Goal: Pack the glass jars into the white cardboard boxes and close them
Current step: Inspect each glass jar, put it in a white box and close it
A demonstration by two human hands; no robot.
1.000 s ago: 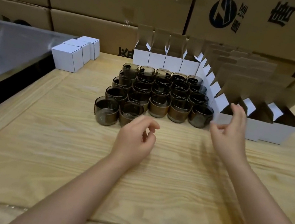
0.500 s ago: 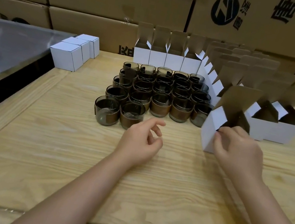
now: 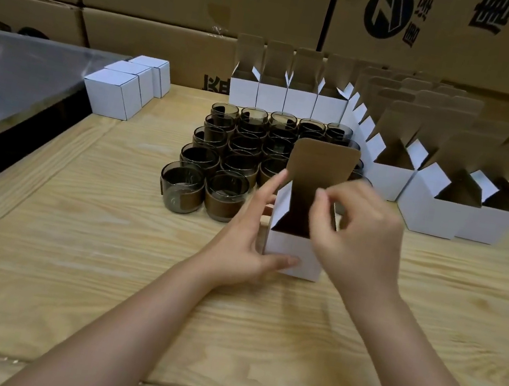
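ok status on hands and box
Left hand holds box, right hand grips its right edge. Box open, lid up. Jars close behind it.

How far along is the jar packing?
Done: three closed boxes at left. In hand: left hand and right hand hold one open box, no jar visible inside. Left: the block of jars and the rows of open boxes behind it and at right.

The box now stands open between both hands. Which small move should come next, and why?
Probably the left hand should let go and lift the nearest jar into the open box: the lid flap stands upright, the inside looks empty, that jar stands just beside this hand, and the right hand holds the rim.
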